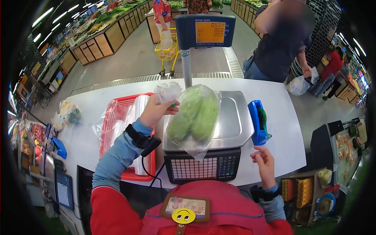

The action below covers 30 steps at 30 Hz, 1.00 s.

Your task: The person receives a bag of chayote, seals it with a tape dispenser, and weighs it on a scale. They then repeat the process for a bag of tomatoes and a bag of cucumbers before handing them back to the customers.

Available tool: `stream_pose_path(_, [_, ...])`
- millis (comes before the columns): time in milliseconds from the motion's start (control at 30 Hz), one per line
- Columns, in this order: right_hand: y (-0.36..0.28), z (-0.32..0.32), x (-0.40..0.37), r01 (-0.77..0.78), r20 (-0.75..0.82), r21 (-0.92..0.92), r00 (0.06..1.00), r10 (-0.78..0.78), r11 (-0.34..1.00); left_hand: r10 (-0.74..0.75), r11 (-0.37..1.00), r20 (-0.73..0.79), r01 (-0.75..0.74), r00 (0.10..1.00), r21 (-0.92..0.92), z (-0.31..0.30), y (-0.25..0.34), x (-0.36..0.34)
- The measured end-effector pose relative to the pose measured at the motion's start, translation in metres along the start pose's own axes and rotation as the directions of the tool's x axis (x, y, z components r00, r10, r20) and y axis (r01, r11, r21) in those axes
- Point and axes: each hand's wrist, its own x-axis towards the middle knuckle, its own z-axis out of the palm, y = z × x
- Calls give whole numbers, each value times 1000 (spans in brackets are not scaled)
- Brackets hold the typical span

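My left hand (154, 111) is closed around the gathered top of a clear plastic bag (194, 117). Inside the bag are long, pale green vegetables whose exact kind I cannot make out. The bag lies on the left part of the steel weighing plate of a scale (231, 121). On its pole, the orange-lit display (210, 32) shows figures, the top line about 0.654. My right hand (264, 163) hovers right of the scale's keypad (201, 167), below a blue tape dispenser (258, 122). Its fingers are loosely bent and apart, with nothing visible in them.
Left of the scale, a red basket (109, 135) holds a roll of clear bags (140, 156). More bagged produce (70, 114) sits at the counter's left. Across the counter (286, 129) stands a person (274, 51) holding a bag. A yellow cart (167, 49) is farther back.
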Motion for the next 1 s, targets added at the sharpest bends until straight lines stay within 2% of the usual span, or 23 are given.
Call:
stream_pose_path(33, [30, -3, -15, -73, -33, -74, 997, 70, 995, -9, 1000, 0, 9, 1000, -3, 4, -12, 3])
stream_pose_path(100, [63, 8, -38, -156, -43, -104, 987, 152, 982, 82, 986, -3, -82, 997, -148, 15, -36, 8])
stream_pose_path(167, [89, 24, -46, -178, 27, -107, 983, 182, 978, 50, 989, 34, -44, 998, -145, 21, -42, 19])
stream_pose_path(233, [98, 35, -39, -219, 162, 80, 966, 204, 973, 127, 968, 17, -121, 992, -220, 35, -46, 21])
stream_pose_path(300, [102, 38, -32, -199, 198, 54, 963, 185, 979, 71, 966, 41, -58, 997, -252, 42, -48, 18])
stream_pose_path(367, [98, 42, -31, -185, 202, 18, 963, 177, 983, 142, 966, 93, -117, 986, -229, 44, -44, 9])
stream_pose_path(400, [99, 46, -32, -199, 203, 20, 960, 191, 980, 106, 985, 103, -90, 989, -150, 39, -43, 4])
stream_pose_path(433, [99, 49, -32, -134, 189, -19, 973, 136, 991, 97, 986, 103, -81, 990, -147, 35, -39, -4])
stream_pose_path(467, [100, 51, -32, -68, 177, -60, 981, 78, 996, 177, 984, 49, -177, 983, -6, 31, -36, -15])
stream_pose_path(500, [99, 52, -33, -74, 176, -58, 981, 83, 996, 264, 955, 8, -262, 965, 140, 25, -36, -26])
stream_pose_path(567, [94, 55, -33, -61, 162, -92, 984, 75, 994, 201, 953, -101, -170, 974, 251, 0, -42, -45])
stream_pose_path(633, [89, 57, -33, -65, 150, -129, 985, 84, 989, 201, 963, -180, -161, 963, 217, -36, -66, -59])
stream_pose_path(700, [89, 57, -34, -69, 140, -169, 986, 93, 983, 153, 946, -288, -56, 945, 319, -72, -90, -77])
stream_pose_path(767, [92, 56, -35, -14, 137, -228, 989, 46, 974, 249, 838, -372, -7, 894, 545, -110, -130, -95])
stream_pose_path(833, [93, 58, -34, -18, 135, -218, 990, 49, 976, 172, 713, -387, 157, 906, 683, -121, -136, -120])
stream_pose_path(867, [93, 58, -35, -22, 134, -210, 990, 51, 978, 116, 803, -395, 148, 911, 578, -127, -141, -126])
stream_pose_path(900, [91, 59, -35, -23, 144, -214, 988, 55, 977, 110, 805, -403, 156, 908, 572, -127, -145, -132])
stream_pose_path(967, [86, 60, -34, -20, 144, -207, 988, 51, 978, -13, 935, -434, 166, 901, 315, -123, -151, -139])
stream_pose_path(1000, [85, 60, -34, -19, 150, -210, 987, 52, 977, -4, 947, -451, 149, 893, 286, -121, -151, -140])
